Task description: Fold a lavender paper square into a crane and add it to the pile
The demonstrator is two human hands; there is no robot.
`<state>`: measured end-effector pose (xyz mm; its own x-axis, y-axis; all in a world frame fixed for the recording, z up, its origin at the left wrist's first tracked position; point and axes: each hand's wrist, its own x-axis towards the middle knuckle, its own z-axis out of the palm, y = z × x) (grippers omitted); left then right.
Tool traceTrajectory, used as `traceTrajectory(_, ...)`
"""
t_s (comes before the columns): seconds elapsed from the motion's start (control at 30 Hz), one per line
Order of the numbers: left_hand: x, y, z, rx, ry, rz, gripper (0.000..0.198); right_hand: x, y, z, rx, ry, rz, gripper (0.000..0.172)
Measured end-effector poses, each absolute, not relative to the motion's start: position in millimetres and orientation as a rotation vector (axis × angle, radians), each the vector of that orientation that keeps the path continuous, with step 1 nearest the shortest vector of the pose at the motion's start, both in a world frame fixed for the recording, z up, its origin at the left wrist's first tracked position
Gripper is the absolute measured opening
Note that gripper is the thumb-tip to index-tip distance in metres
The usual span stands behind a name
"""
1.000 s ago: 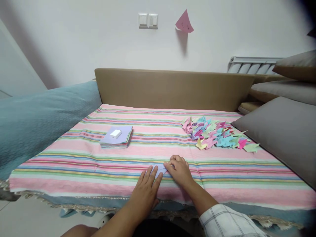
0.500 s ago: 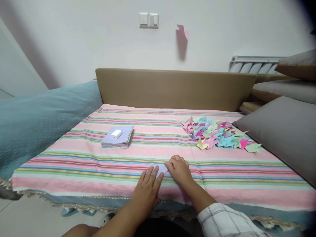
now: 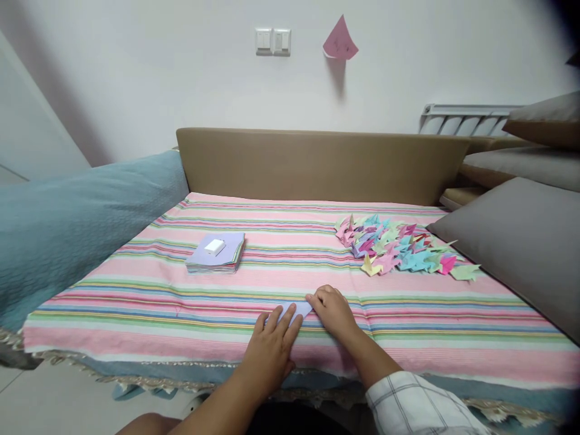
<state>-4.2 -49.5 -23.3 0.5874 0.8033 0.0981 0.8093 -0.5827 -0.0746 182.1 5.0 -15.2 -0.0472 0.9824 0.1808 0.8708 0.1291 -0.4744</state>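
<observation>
A small lilac paper (image 3: 296,311) lies on the striped bedsheet (image 3: 149,290) near the front edge. My left hand (image 3: 272,347) rests flat on its left part, fingers stretched out. My right hand (image 3: 333,311) is curled, its fingertips pressing the paper's right edge. Most of the paper is hidden under the two hands. A stack of coloured paper squares (image 3: 216,252) with a small white block (image 3: 214,246) on top sits further back on the left.
A heap of folded paper cranes (image 3: 394,248) lies at the back right, beside grey cushions (image 3: 521,241). A teal blanket (image 3: 67,217) borders the left. A tan headboard (image 3: 317,163) runs along the back. A pink paper (image 3: 339,43) hangs on the wall.
My hands have hardly shifted on the lilac paper. The pink paper on the wall has swung, showing edge-on half a second ago and face-on now.
</observation>
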Motion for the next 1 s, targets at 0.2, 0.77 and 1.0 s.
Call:
traceTrajectory(0.2, -3, -49, -29, -2.687, -1.351, -0.116, 0.078, 178, 3, -12, -1.874, -2.009, 0.206, 0.033)
traceTrajectory(0.77, 0, -38, -31, -2.773, -1.258, -0.039, 0.087, 173, 1, -12, -1.936, -2.062, 0.090, 0.033)
traceTrajectory(1.0, 1, -36, -35, -2.760, -1.269, -0.029, 0.089, 174, 0, -12, -1.909, -2.016, 0.121, 0.037)
